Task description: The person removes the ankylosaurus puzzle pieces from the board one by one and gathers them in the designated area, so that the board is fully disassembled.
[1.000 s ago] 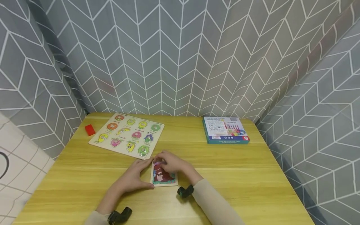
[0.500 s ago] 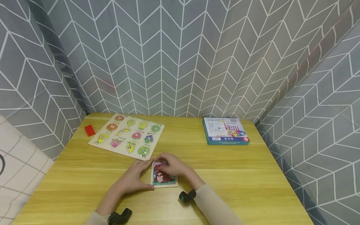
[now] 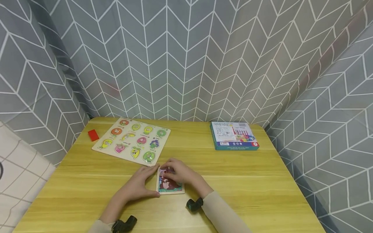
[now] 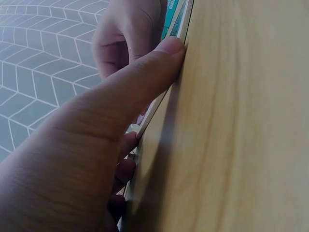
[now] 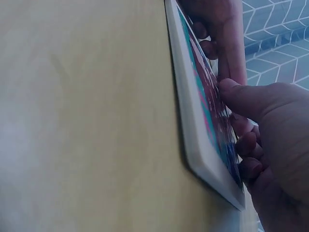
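A small wooden jigsaw puzzle (image 3: 169,185) with a brown animal picture and a pale frame lies flat on the table between both hands. My left hand (image 3: 139,184) braces its left side, the thumb at the near corner and the fingers by the far corner, all fairly straight. Over the puzzle's upper part my right hand (image 3: 181,172) bends its fingers and thumb, pinching a puzzle piece (image 3: 167,171) against the picture; the hand covers most of it. In the right wrist view the right thumb (image 5: 231,89) touches the picture face beside the frame (image 5: 190,135).
A large fruit puzzle board (image 3: 137,139) lies behind the left hand, close to its fingertips. Near the left table edge is a red rectangular piece (image 3: 93,135). A flat printed box (image 3: 234,136) lies at the back right. Patterned curtains (image 3: 180,61) surround the table (image 3: 233,181).
My right hand has shifted slightly right, its thumb and fingers working over the puzzle's upper part, where the visible purple patch has changed. The left hand stays at the puzzle's left side.
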`<state>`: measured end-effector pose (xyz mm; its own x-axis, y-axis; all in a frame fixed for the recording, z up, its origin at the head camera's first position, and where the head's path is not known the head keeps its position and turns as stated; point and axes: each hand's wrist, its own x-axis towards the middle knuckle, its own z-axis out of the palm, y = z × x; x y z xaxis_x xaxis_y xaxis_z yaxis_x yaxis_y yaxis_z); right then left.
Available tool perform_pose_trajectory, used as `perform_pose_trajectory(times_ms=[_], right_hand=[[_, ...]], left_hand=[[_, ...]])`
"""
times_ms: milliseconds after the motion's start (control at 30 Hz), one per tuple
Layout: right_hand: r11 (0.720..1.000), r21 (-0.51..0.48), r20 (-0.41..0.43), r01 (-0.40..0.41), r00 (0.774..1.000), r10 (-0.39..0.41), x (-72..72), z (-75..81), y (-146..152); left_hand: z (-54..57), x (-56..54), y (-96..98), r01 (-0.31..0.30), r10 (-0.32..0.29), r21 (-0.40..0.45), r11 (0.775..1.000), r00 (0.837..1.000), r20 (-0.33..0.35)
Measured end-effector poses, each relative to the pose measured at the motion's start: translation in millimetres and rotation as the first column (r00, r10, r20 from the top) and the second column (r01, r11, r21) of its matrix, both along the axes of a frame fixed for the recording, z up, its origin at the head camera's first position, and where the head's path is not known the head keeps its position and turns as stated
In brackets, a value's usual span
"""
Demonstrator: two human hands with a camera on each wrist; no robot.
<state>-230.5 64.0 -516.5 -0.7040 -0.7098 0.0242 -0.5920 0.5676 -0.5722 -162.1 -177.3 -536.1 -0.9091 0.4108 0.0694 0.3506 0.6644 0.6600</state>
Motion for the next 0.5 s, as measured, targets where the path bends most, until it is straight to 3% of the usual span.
perform_pose_trajectory(times_ms=[267,500], right_hand=[[0.998,-0.056,-0.001,0.038,0.999,-0.038,0.7,1.3,12.4],[0.97,-0.158,0.006,0.185,0.982,-0.187,-14.1,2.1,53.7]], left_hand=[[-0.2,-1.2,0.1,0.004,-0.004,0.005,1.0,1.0,0.004],[-0.2,-5.1,-0.4,-0.003,0.004,-0.03,1.0,1.0,0.006]])
